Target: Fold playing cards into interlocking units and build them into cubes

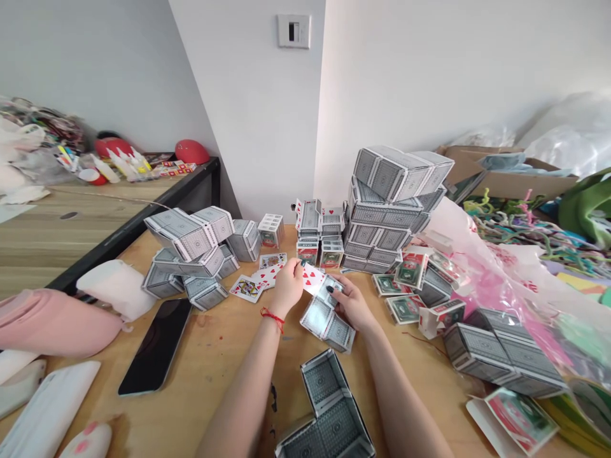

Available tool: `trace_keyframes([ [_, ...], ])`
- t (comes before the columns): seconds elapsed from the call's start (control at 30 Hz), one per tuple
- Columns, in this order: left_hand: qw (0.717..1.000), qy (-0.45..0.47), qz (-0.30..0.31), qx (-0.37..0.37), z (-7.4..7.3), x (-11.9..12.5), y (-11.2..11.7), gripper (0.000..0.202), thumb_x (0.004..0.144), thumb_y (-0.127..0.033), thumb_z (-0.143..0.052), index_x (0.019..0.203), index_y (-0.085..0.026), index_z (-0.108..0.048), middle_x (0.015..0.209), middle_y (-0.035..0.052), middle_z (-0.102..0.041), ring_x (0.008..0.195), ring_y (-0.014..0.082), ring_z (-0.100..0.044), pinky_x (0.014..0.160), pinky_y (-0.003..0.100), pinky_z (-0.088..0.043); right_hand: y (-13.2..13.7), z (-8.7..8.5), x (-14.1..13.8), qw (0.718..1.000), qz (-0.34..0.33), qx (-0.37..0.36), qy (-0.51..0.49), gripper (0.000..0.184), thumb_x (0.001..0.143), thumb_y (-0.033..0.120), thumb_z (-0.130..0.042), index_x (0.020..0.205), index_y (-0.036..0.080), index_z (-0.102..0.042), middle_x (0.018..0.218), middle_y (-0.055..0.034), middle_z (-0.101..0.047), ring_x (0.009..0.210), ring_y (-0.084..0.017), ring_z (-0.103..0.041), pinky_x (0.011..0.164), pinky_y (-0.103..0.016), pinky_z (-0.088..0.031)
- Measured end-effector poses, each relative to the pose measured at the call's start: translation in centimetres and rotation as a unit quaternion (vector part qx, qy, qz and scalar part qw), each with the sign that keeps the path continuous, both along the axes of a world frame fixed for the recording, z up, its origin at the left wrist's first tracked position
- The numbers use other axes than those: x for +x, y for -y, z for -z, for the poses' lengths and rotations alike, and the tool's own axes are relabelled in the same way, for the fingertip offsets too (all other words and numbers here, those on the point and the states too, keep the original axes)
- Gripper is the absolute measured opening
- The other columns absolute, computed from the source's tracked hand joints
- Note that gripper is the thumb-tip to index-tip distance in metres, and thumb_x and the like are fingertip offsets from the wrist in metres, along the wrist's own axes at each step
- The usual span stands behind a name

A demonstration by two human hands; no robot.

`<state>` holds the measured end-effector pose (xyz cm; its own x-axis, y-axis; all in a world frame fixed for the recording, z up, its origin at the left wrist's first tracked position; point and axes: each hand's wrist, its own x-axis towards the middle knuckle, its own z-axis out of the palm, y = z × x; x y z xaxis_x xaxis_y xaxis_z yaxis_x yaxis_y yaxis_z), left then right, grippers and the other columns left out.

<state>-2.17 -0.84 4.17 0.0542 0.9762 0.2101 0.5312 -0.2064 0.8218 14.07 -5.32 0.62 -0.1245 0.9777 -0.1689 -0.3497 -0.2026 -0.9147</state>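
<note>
My left hand [289,285], with a red string bracelet at the wrist, pinches a white playing card [312,278] with red hearts. My right hand [356,304] grips a small structure of joined playing cards [319,315], grey backs showing, its thumb pressed on the upper part. The heart card's lower edge meets that structure; whether it is tucked in I cannot tell. Loose face-up cards, among them a queen-like face card [247,288], lie left of my left hand. Closer to me, between my forearms, sits an open L-shaped piece of folded cards [334,413].
Stacks of card blocks stand at left [184,235] and at back right [382,213]. Green-and-red card boxes [405,308] lie to the right beside pink plastic. A black phone [155,346] rests at left. More card blocks [501,356] are at right.
</note>
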Motion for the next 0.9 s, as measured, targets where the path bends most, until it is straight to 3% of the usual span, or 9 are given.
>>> trace_keyframes([
  [0.27, 0.998, 0.044, 0.030, -0.032, 0.4, 0.6, 0.0, 0.016, 0.084, -0.024, -0.035, 0.079, -0.018, -0.050, 0.071, 0.0010, -0.054, 0.067, 0.0141, -0.050, 0.062, 0.024, -0.036, -0.2, 0.8, -0.5, 0.998, -0.015, -0.007, -0.054, 0.033, 0.065, 0.033, -0.069, 0.094, 0.024, -0.055, 0.075, 0.0022, -0.058, 0.057, -0.009, -0.051, 0.052, -0.021, -0.044],
  [0.53, 0.994, -0.012, 0.095, -0.055, 0.9, 1.7, 0.6, 0.018, 0.085, -0.025, -0.032, 0.070, -0.019, -0.040, 0.064, -0.0019, -0.044, 0.061, 0.0126, -0.043, 0.057, 0.023, -0.032, -0.3, 0.8, -0.1, 0.998, -0.002, 0.007, -0.065, 0.032, 0.064, 0.031, -0.069, 0.092, 0.024, -0.054, 0.076, 0.0019, -0.060, 0.062, -0.011, -0.054, 0.058, -0.024, -0.045],
  [0.9, 0.979, -0.058, 0.163, -0.111, 1.5, 1.3, 0.6, 0.013, 0.083, -0.026, -0.033, 0.073, -0.020, -0.038, 0.067, -0.0017, -0.045, 0.061, 0.0130, -0.043, 0.055, 0.024, -0.032, -0.3, 0.9, 0.1, 1.000, 0.008, 0.020, -0.016, 0.029, 0.064, 0.032, -0.068, 0.087, 0.021, -0.055, 0.072, 0.0026, -0.060, 0.060, -0.011, -0.052, 0.057, -0.023, -0.041],
])
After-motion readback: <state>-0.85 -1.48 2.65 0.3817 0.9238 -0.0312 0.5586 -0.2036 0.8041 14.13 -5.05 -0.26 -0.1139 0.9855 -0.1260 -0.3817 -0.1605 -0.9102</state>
